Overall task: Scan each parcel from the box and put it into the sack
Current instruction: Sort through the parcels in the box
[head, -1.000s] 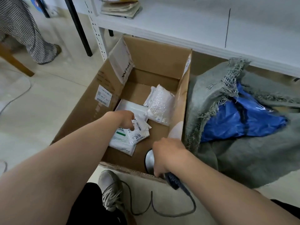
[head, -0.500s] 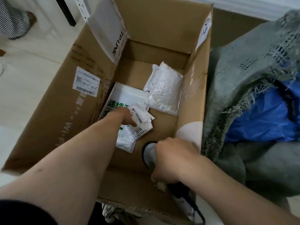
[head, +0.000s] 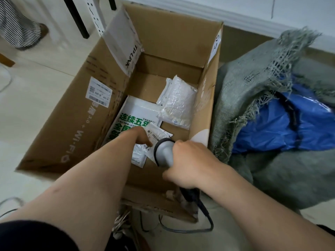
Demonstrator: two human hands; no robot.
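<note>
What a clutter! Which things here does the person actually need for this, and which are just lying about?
In use: cardboard box, small white parcel held by the left hand, scanner in the right hand, crinkled white parcel, green-lettered parcel, grey sack with blue bag inside.
Lying about: white shelf upright, black leg, someone's striped trouser leg.

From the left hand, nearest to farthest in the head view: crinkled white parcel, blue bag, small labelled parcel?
1. small labelled parcel, held by the left hand
2. crinkled white parcel, far in the box
3. blue bag, inside the sack, right
</note>
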